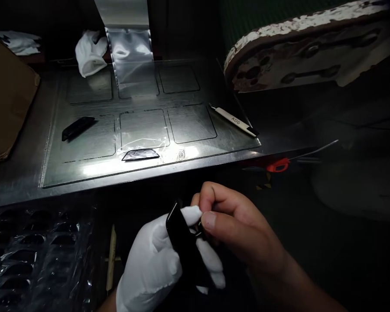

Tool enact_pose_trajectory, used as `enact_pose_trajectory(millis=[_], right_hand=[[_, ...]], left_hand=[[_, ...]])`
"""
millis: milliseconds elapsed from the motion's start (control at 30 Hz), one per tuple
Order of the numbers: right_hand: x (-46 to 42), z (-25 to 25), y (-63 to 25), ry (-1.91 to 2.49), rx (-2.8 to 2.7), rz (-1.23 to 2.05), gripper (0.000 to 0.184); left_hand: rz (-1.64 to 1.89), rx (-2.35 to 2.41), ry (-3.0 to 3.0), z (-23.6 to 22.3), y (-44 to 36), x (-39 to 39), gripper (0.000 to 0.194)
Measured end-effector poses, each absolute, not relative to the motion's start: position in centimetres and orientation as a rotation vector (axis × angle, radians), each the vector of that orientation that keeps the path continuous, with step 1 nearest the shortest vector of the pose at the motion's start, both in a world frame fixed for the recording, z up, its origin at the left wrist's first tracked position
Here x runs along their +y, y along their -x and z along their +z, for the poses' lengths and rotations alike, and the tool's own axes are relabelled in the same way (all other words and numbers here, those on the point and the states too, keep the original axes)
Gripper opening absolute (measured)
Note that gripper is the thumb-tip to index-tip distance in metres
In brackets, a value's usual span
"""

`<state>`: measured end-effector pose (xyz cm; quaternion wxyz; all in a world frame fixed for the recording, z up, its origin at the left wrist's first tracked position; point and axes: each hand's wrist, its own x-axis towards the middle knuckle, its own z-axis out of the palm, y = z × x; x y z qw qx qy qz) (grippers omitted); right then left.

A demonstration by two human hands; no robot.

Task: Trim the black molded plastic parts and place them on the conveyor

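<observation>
My left hand (156,260), in a white glove, is wrapped round a slim glossy black part (183,247) held upright below the table's front edge. My bare right hand (234,225) is curled against the top of the same part, thumb and fingertips pinched together at its edge. What the pinch holds is too small to make out. On the metal worktop (84,173) lie another black part (77,127) at the left and a flat black piece (140,154) under a scrap of clear film near the front.
A strip of clear film (131,52) hangs down onto the back of the worktop beside a crumpled white glove (89,54). A white marker labelled A06 (234,121) lies at the right. A cardboard box (6,99) stands left; black plastic trays (29,255) sit lower left; a worn machine arm (312,47) overhangs right.
</observation>
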<state>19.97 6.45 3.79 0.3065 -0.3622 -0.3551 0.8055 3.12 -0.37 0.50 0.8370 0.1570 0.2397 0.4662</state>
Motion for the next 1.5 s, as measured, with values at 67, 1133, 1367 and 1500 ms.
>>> enact_pose_trajectory(millis=[67, 1133, 1367, 1500], right_hand=[[6.6, 3.6, -20.0, 0.967, -0.948, 2.158, 0.027], [7.1, 2.3, -19.6, 0.846, -0.961, 2.268, 0.032], [6.7, 2.4, -19.9, 0.878, -0.974, 2.286, 0.037], [6.7, 2.6, -20.1, 0.87, -0.992, 2.293, 0.036]], left_hand=[[1.022, 0.515, -0.344, 0.4, -3.0, -0.4, 0.043], [1.004, 0.684, -0.343, 0.8, -1.7, -0.6, 0.061], [0.808, 0.91, -0.393, -2.4, 0.0, -0.5, 0.049], [0.751, 0.897, -0.383, -2.8, 0.2, 0.2, 0.035]])
